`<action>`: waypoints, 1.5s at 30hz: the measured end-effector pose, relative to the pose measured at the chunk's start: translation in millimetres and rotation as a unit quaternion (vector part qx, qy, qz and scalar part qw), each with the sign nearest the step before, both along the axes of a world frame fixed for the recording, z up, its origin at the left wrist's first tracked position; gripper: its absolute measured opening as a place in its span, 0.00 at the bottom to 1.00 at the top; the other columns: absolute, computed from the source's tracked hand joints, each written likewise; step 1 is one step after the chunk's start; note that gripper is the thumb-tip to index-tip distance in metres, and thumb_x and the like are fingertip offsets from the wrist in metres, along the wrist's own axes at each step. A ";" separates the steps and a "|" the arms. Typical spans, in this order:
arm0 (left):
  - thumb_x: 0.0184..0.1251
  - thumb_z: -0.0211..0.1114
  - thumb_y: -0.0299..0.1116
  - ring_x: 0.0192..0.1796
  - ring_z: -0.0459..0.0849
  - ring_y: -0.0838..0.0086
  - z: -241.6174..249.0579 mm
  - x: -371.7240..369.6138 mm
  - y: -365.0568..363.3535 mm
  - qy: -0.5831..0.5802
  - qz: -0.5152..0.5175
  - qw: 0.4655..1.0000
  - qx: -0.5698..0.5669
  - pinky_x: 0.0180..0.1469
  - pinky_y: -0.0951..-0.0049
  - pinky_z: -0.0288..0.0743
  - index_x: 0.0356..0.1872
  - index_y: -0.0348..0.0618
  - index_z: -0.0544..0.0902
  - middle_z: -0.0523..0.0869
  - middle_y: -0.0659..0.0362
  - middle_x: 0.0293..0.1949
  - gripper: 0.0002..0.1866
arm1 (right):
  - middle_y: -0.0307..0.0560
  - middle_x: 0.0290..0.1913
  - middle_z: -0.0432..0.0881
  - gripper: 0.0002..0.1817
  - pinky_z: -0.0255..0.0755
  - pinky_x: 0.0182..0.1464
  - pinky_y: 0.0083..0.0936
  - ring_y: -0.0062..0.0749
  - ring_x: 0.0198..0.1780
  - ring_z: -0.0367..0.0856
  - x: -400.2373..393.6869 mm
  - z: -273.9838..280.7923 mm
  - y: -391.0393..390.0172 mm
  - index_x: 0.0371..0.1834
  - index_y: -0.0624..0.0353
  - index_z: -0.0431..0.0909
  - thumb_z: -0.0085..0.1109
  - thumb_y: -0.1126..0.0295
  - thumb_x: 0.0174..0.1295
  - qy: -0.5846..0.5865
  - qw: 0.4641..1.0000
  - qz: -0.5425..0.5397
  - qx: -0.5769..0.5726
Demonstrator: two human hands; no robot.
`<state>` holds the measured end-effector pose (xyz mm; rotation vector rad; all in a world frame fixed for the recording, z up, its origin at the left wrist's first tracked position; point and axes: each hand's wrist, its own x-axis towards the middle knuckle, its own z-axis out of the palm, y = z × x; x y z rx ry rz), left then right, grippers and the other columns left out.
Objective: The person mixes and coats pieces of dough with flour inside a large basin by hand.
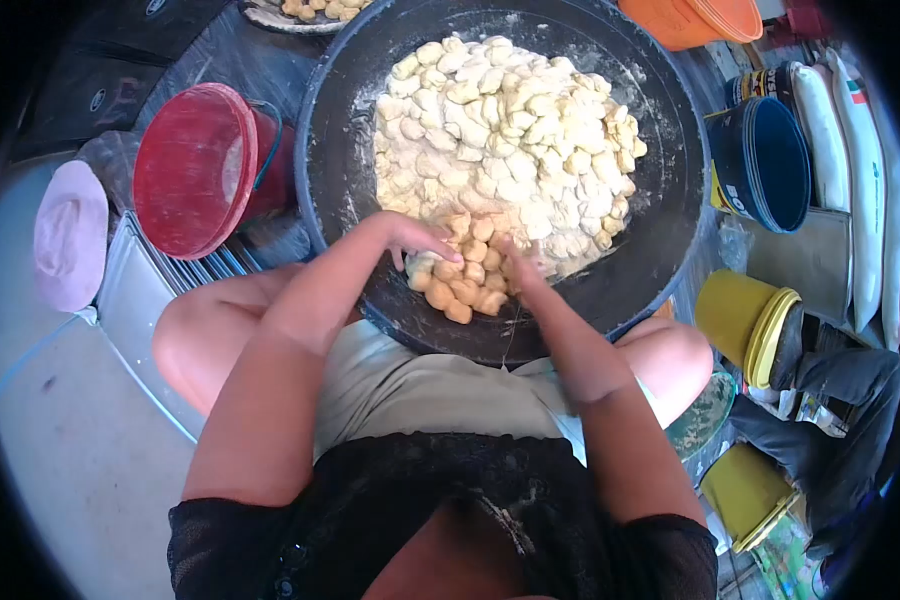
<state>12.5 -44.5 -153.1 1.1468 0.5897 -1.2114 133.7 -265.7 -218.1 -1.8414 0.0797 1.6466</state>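
A large round black basin (676, 165) stands between my knees, holding a heap of pale, flour-dusted dough pieces (510, 120). Nearer to me, a smaller cluster of browner, rounded dough pieces (467, 283) lies against the basin's front side. My left hand (420, 240) reaches over the left of this cluster with its fingers stretched and apart, touching the pieces. On the cluster's right side is my right hand (523, 266), its fingers smeared and partly lost among the dough, so their closure does not show.
A red bucket (195, 170) stands left of the basin, near a pink hat (70, 235) and a metal tray (145, 310). At the right are an orange bucket (685, 22), a dark blue bucket (770, 165), yellow buckets (735, 315), white sacks (855, 150) and another person's dark-trousered leg (855, 400).
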 end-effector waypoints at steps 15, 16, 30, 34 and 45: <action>0.30 0.82 0.42 0.57 0.77 0.48 -70.0 -25.3 -66.6 -0.291 -0.049 0.861 0.414 0.56 0.57 0.75 0.70 0.57 0.63 0.67 0.44 0.62 0.57 | 0.69 0.62 0.61 0.62 0.68 0.62 0.43 0.62 0.63 0.64 -45.0 -16.2 10.3 0.73 0.41 0.52 0.82 0.58 0.29 -0.360 0.890 0.268 0.084; 0.30 0.81 0.43 0.56 0.77 0.48 -77.2 -22.7 -63.1 -0.304 -0.044 0.862 0.404 0.57 0.58 0.73 0.70 0.52 0.64 0.68 0.41 0.60 0.56 | 0.65 0.62 0.63 0.58 0.68 0.62 0.40 0.56 0.63 0.66 -40.8 -21.0 12.4 0.72 0.45 0.53 0.79 0.62 0.34 -0.328 0.909 0.244 0.078; 0.54 0.71 0.36 0.60 0.76 0.65 172.1 23.8 170.4 -0.390 0.303 0.837 0.238 0.59 0.66 0.74 0.68 0.40 0.63 0.74 0.53 0.61 0.40 | 0.61 0.54 0.77 0.19 0.83 0.50 0.37 0.43 0.50 0.83 50.7 227.5 251.8 0.62 0.67 0.64 0.46 0.72 0.70 0.111 0.944 -0.089 0.297; 0.63 0.55 0.64 0.67 0.70 0.63 234.0 52.8 299.1 -0.243 0.497 0.821 0.144 0.65 0.51 0.65 0.59 0.57 0.76 0.78 0.53 0.60 0.30 | 0.53 0.56 0.77 0.22 0.78 0.53 0.49 0.49 0.57 0.77 104.4 292.5 397.7 0.57 0.61 0.71 0.51 0.59 0.66 0.171 0.841 0.021 0.512; 0.65 0.63 0.43 0.38 0.81 0.74 89.3 74.6 224.3 -0.434 0.340 0.709 0.440 0.44 0.72 0.74 0.46 0.41 0.83 0.84 0.59 0.35 0.17 | 0.53 0.47 0.81 0.19 0.73 0.54 0.37 0.50 0.47 0.80 70.3 94.0 303.4 0.48 0.60 0.78 0.59 0.61 0.56 -0.424 0.838 0.217 0.267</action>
